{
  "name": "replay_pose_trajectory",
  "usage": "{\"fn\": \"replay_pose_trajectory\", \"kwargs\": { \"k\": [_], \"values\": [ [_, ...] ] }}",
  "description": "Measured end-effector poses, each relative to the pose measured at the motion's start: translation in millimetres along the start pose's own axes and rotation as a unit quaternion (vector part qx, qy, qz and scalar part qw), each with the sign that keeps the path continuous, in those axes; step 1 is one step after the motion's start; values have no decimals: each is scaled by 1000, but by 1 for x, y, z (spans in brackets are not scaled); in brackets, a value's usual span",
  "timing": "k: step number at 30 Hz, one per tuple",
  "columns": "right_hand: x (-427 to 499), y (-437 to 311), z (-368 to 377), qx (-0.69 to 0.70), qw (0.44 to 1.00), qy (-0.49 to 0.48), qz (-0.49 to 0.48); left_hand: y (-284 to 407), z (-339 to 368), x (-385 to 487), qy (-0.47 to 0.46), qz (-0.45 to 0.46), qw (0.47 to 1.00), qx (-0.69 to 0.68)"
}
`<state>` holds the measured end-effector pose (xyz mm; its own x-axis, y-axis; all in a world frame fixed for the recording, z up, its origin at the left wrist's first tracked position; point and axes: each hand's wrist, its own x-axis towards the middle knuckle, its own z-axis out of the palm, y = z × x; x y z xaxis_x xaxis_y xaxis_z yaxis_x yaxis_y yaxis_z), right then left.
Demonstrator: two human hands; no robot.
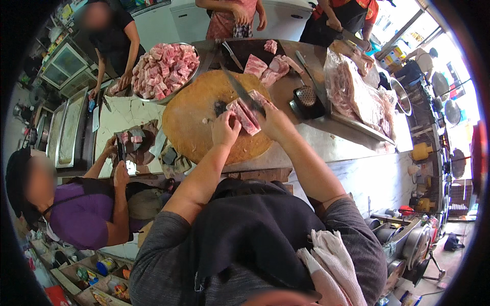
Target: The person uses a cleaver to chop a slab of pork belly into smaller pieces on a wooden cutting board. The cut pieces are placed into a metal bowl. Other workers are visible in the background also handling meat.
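A large round wooden chopping block [187, 114] lies before me. On it sit strips of raw, fatty meat [242, 116], side by side with a dark gap between them. My left hand [224, 130] rests with curled fingers against the left strip, steadying it. My right hand [276, 121] grips a large knife [241, 91] whose handle is hidden in the fist. The blade slants up and left across the meat, its far end over the block; whether the edge touches the meat is unclear. A dark patch [219, 108] marks the block beside my left fingertips.
A heaped metal bowl of cut meat [164, 72] borders the block at upper left. Beyond are a knife [232, 55] and meat chunks [273, 70]. To the right, a large meat slab [356, 95] lies on a tray. A co-worker [80, 210] cuts at left; others stand across the table.
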<state>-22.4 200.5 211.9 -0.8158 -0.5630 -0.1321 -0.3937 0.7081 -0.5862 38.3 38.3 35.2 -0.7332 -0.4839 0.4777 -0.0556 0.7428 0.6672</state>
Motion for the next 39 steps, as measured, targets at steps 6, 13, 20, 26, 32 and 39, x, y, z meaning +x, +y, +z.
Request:
{"fn": "replay_pose_trajectory", "kwargs": {
  "k": [6,13,20,26,32,39],
  "values": [
    [-16,-35,-50,356,813,308,-342,-1,4,4,-4,-8,1000,-18],
    [9,51,50,-95,991,-74,56,4,-3,9,-26,-20,999,-8],
    [34,75,42,119,972,-170,106,41,9,24,-111,-208,971,-30],
    [4,83,36,7,996,55,-71,21,14,7,-62,-280,939,-187],
    [-35,92,46,23,995,73,-60,19,18,-5,-71,-305,924,-218],
    [-39,45,-17,58,981,105,-150,20,23,-4,-42,-306,924,-224]
  ]
}}
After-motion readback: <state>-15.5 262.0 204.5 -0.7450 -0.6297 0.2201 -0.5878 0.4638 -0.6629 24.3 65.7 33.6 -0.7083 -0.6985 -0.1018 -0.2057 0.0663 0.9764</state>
